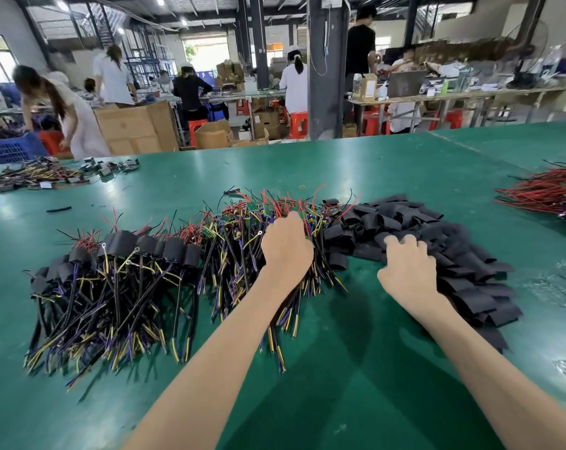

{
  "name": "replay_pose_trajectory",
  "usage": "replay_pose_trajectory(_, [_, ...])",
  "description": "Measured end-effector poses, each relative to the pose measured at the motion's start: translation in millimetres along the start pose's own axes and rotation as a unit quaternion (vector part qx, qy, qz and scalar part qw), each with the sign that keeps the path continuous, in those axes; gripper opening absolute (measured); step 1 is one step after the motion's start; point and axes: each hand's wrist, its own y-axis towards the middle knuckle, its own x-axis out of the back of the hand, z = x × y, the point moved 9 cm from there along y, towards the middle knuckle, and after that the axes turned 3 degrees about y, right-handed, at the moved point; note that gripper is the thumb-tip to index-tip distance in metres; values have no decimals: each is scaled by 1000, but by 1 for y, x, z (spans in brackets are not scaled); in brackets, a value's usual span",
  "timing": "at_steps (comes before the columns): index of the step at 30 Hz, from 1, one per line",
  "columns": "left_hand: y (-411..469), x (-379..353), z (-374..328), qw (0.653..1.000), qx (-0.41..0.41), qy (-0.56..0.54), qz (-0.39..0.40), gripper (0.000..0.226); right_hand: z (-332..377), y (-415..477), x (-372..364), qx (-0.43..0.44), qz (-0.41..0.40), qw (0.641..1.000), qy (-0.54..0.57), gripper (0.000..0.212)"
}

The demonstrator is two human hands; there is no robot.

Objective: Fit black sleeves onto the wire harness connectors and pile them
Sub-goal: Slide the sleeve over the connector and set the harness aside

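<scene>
Left grip (286, 245): back of hand up, fingers curled down into the middle heap of unsleeved harnesses (239, 228); whether it holds 1 cannot be told, as the fingertips are buried among the wires.
Right grip (408, 264): fingers bent, tips resting on the black sleeves (453, 254); thumb at the heap's near-left edge; whether a sleeve is pinched cannot be told.

Item 1. Sleeved harnesses (113, 271), left pile: black caps along the far side, wire tails fanned toward the near edge.
Item 2. Unsleeved harnesses, middle: green boards and red leads at the far side, touching the piles on both sides.
Item 3. Black sleeves, right heap: flat pieces spreading near and right.
Item 4. Red wire bundle (547, 193), far right, well apart from the sleeves and cut off by the frame edge.
Item 5. Further harnesses (31, 177), far left, well apart.
Item 6. 1 loose sleeve (58, 209), left, on its own.

Worktop (340, 352): green; open surface near, between the 2 forearms, and a wide band beyond the 3 piles up to the far edge.
</scene>
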Motion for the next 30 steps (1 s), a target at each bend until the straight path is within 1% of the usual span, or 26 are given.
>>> replay_pose_trajectory(2, [1,12,7,997,28,-67,-18,22,2,0,8,0,-31,999,32,40])
replay_pose_trajectory(4, [5,22,20,981,78,-176,-13,25,8,0,15,31,-62,995,75,41])
replay_pose_trajectory(6, [9,30,30,941,128,-313,22,31,21,-2,21,100,-87,980,146,34])
replay_pose_trajectory(7, [11,36,31,914,142,-378,38,32,26,-2,23,129,-91,971,178,30])
replay_pose_trajectory(8, [13,46,32,896,143,-419,44,32,31,-3,22,146,-84,966,198,25])
replay_pose_trajectory(9, [15,58,34,888,139,-437,38,30,35,-4,18,158,-68,964,204,23])
replay_pose_trajectory(10, [17,71,38,887,133,-441,22,29,39,-5,12,168,-44,964,201,23])
replay_pose_trajectory(12, [18,93,48,895,123,-428,-11,23,46,-9,-3,188,7,963,192,25])
replay_pose_trajectory(13, [17,103,52,911,102,-399,-28,20,49,-11,-8,202,25,962,184,24])
replay_pose_trajectory(15, [10,120,51,960,15,-272,-68,24,55,-15,-15,233,51,957,164,23])
replay_pose_trajectory(16, [4,125,48,974,-29,-207,-91,23,57,-16,-17,244,64,955,157,22])
replay_pose_trajectory(17, [-2,127,46,979,-63,-156,-114,22,58,-18,-20,252,77,953,153,21])
replay_pose_trajectory(19, [-15,132,46,977,-108,-83,-165,20,58,-19,-26,250,110,950,150,21])
replay_pose_trajectory(22, [-33,139,46,955,-169,-1,-245,20,55,-19,-36,231,160,950,138,35])
replay_pose_trajectory(23, [-40,138,47,947,-188,20,-260,20,55,-19,-38,232,168,950,127,39])
replay_pose_trajectory(24, [-45,132,48,944,-200,38,-261,18,55,-19,-38,235,169,950,115,41])
replay_pose_trajectory(26, [-52,109,54,947,-211,52,-235,12,54,-19,-36,240,160,953,92,42])
replay_pose_trajectory(30, [-60,64,66,963,-206,24,-172,7,52,-21,-34,245,117,962,25,37])
